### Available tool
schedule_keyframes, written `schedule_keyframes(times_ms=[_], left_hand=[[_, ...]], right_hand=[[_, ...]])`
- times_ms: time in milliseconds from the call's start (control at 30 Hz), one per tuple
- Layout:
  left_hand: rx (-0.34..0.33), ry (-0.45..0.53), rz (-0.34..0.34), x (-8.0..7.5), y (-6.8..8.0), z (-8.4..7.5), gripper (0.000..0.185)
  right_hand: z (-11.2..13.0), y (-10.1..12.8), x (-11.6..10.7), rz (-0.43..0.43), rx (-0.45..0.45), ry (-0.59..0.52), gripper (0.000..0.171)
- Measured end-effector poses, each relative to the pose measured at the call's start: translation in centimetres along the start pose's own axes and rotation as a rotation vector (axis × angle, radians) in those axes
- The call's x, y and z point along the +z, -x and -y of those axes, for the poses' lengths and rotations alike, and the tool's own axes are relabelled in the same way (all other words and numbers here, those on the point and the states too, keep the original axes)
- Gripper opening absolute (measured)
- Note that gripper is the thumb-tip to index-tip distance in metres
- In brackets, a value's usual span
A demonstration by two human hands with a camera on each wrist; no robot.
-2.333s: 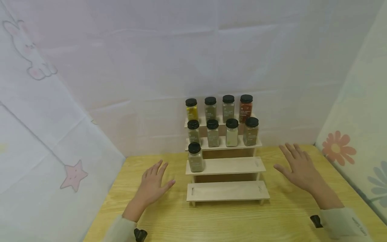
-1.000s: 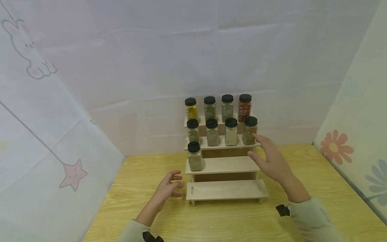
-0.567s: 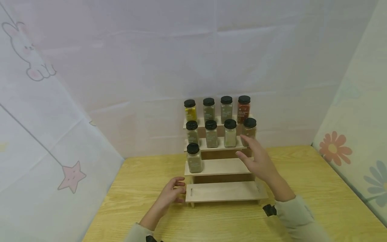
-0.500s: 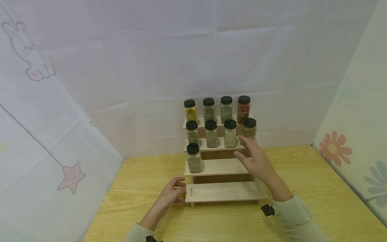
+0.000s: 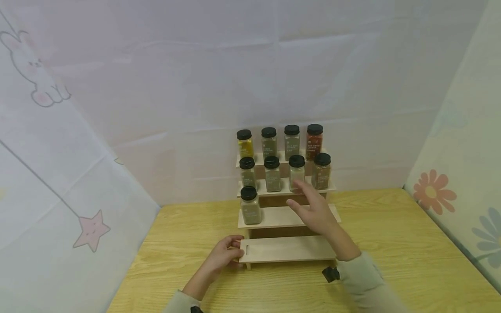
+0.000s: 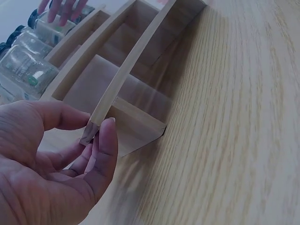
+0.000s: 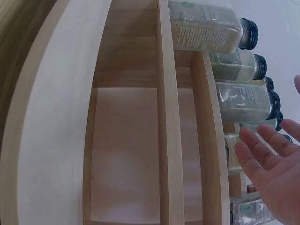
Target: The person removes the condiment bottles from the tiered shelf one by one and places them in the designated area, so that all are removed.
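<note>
Wooden rack [image 5: 287, 249] end pinched by left hand [image 5: 223, 255], right hand [image 5: 315, 213] spread before pale jar [image 5: 296, 173]

Four-tiered pale wooden rack [image 5: 287, 250] on the table, upright black-capped spice jars [image 5: 296, 172] on its upper three steps.

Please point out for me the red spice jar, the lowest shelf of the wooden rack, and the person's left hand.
red spice jar [image 5: 314, 145]: head view, on its glass body.
lowest shelf [image 5: 289, 248]: head view, middle of its bare top board.
left hand [image 5: 224, 253]: head view, on the back of the hand.
</note>
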State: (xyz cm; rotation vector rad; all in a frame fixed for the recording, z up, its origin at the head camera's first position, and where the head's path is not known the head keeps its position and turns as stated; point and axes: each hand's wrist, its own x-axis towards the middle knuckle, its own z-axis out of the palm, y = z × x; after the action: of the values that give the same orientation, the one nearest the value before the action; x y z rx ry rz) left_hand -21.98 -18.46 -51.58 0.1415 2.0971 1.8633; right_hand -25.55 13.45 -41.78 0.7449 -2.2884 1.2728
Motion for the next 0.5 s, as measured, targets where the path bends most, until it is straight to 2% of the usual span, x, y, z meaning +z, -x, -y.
schedule_keyframes(times_ms=[267, 500], left_hand=[[-0.001, 0.020, 0.031, -0.4, -0.3, 0.2, 0.058], [-0.057, 0.094, 0.068, -1.1, -0.8, 0.7, 0.060]], right_hand=[[0.4, -0.8, 1.5, 0.044, 0.026, -0.063, 0.059], [1.0, -1.8, 2.8, 0.080, 0.044, -0.141, 0.060]])
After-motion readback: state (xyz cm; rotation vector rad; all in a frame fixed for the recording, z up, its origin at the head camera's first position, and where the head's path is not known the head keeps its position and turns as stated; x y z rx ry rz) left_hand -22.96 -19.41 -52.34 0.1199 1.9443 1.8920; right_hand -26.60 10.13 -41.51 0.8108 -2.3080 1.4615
